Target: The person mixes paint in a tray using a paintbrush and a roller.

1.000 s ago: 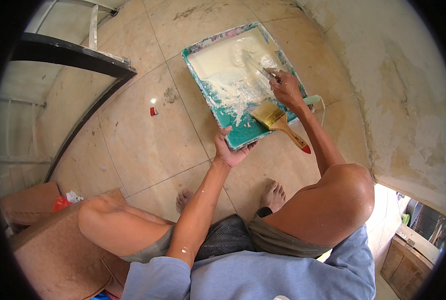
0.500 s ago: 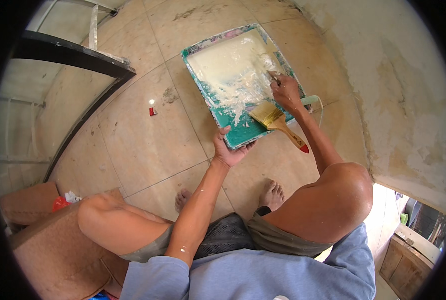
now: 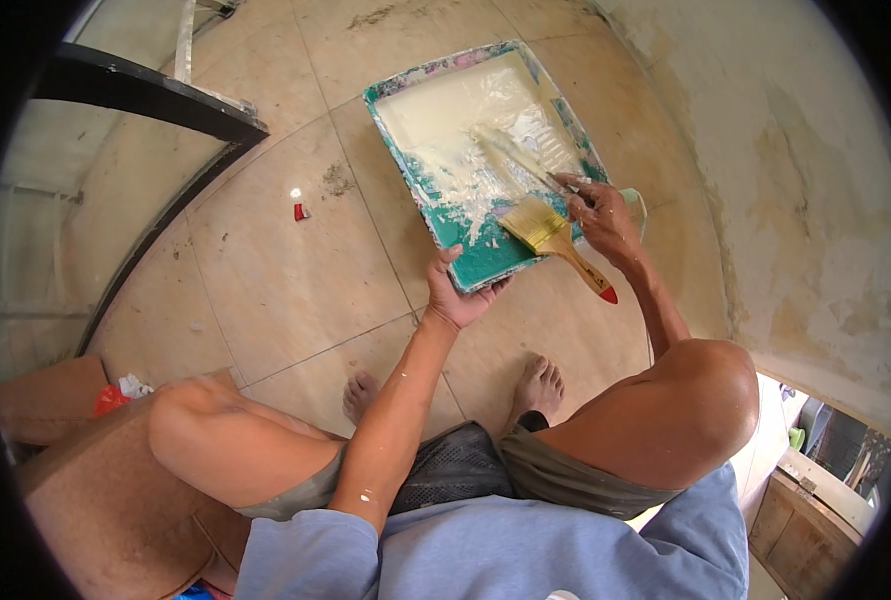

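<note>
My left hand (image 3: 458, 290) grips the near left corner of a teal paint tray (image 3: 481, 260), which holds cream paint and is crusted round the rim. My right hand (image 3: 601, 215) holds a long, thin, paint-smeared tool (image 3: 516, 152), its far end in the paint. A wide brush (image 3: 556, 240) with yellowish bristles and a red-tipped wooden handle lies across the tray's near right corner, below my right hand. A paint roller (image 3: 634, 205) at the tray's right side is partly hidden behind that hand.
A black-framed glass panel (image 3: 146, 100) stands at left, a stained wall (image 3: 816, 200) at right. A small red object (image 3: 301, 212) lies on the tiled floor (image 3: 276, 290). Brown cardboard (image 3: 106, 510) is at lower left; a wooden box (image 3: 801, 515) is at lower right, and my bare feet are below the tray.
My right hand has moved right and toward me with the tool, drawing more of it into sight across the paint. My left hand still holds the tray corner, slightly higher in the picture.
</note>
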`<move>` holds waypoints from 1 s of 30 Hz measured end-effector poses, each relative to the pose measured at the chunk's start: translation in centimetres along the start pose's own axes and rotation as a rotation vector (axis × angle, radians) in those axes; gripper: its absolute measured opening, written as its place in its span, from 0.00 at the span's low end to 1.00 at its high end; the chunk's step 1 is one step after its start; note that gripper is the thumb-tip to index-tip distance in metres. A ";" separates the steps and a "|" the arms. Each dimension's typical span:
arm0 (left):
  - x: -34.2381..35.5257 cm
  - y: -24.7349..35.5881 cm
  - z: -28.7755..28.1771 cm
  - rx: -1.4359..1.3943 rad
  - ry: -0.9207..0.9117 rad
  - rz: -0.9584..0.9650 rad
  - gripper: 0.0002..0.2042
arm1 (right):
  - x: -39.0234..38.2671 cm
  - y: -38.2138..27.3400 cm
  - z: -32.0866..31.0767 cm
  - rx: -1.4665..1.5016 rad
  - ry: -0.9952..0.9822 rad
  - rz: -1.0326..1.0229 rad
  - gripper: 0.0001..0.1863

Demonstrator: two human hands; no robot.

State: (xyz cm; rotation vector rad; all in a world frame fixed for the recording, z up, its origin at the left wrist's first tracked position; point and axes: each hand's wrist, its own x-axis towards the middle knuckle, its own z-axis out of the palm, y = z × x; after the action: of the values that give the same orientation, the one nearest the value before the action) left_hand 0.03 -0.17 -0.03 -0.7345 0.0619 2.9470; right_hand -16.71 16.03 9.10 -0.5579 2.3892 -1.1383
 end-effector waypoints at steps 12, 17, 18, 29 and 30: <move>0.0 0.0 0.0 0.006 0.016 0.010 0.33 | -1.5 1.5 -0.2 0.101 0.104 -0.007 0.16; 0.1 0.1 0.0 0.004 0.017 0.010 0.33 | -2.1 0.6 0.2 -0.088 0.090 0.009 0.16; 0.1 0.1 0.1 0.010 0.015 0.006 0.33 | -2.2 0.1 0.4 -0.113 0.106 0.018 0.16; 0.1 -0.1 0.4 0.052 0.061 0.009 0.33 | -5.3 -2.3 2.6 0.274 -0.301 0.093 0.23; 0.1 -0.1 0.2 0.052 0.064 0.021 0.33 | -5.7 -2.3 2.9 0.339 -0.385 0.134 0.25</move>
State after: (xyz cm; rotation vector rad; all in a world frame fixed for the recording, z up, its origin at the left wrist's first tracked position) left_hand -0.13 -0.01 0.14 -0.8258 0.1519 2.9292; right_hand -10.11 15.87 10.52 -0.4458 1.8321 -1.2155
